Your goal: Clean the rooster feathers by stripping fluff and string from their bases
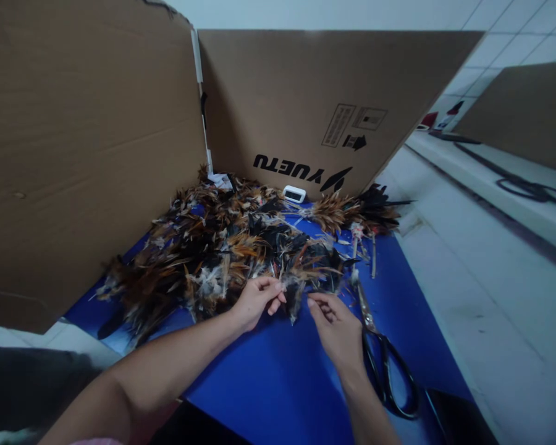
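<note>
My left hand [258,301] is closed in a pinch on a feather [295,303], whose fluffy pale end shows at the fingertips. To its right my right hand [336,324] has its fingers curled in, thumb near the index finger; what lies between them, if anything, is too small to make out. Both hands are at the near edge of a large pile of brown, black and white feathers [167,266] on a blue table surface [269,383]. Beside my right hand lie scissors [375,346] with black handles, their blades pointing away.
Tall cardboard panels [88,136] stand on the left and at the back. A small white device with a dark display [294,194] sits against the back panel. Bundled feathers [338,213] lie at the back right. A dark flat object [458,417] is at the near right.
</note>
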The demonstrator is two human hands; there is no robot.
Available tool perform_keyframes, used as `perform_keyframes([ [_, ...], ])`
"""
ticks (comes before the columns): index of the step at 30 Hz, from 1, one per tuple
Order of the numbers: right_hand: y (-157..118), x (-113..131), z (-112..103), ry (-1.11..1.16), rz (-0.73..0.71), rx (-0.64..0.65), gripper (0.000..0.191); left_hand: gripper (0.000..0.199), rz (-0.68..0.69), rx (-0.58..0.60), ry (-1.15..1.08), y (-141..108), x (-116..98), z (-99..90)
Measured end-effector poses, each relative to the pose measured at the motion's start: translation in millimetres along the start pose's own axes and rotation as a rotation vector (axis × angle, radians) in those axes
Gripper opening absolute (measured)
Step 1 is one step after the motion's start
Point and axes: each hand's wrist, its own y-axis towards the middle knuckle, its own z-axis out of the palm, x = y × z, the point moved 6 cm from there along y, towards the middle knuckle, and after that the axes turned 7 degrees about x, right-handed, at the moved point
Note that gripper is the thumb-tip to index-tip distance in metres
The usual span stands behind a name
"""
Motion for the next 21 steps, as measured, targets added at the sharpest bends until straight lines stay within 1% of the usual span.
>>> perform_keyframes([
  [3, -0.6, 2.9, 5.8, -0.224, -0.043, 0.14, 0.018, 0.029, 0.017, -0.029, -0.01, 0.1, -3.0, -2.5],
  [5, -3.4, 6.0, 12.6, -0.325, -0.063, 0.219, 0.018, 0.028, 0.018, -0.046, -0.017, -0.2, -4.4, -3.4],
  [7, -6.7, 9.2, 19.1, -0.395, -0.063, 0.268, 0.022, 0.027, 0.018, -0.059, -0.025, -0.7, -5.7, -3.8],
  [10, -10.7, 13.2, 25.4, -0.474, -0.056, 0.283, 0.025, 0.027, 0.02, -0.068, -0.027, -1.4, -7.4, -3.5],
  [15, -12.9, 12.2, 30.0, -0.551, -0.048, 0.292, 0.018, 0.026, 0.033, -0.05, -0.032, -1.0, -7.2, -2.6],
  [18, -12.0, 8.9, 28.5, -0.569, -0.02, 0.298, 0.015, 0.025, 0.053, -0.039, -0.022, 0.0, -6.2, -2.9],
  [21, -9.6, 5.3, 23.7, -0.522, 0.024, 0.297, 0.016, 0.026, 0.057, -0.049, -0.013, 0.2, -5.3, -3.7],
])
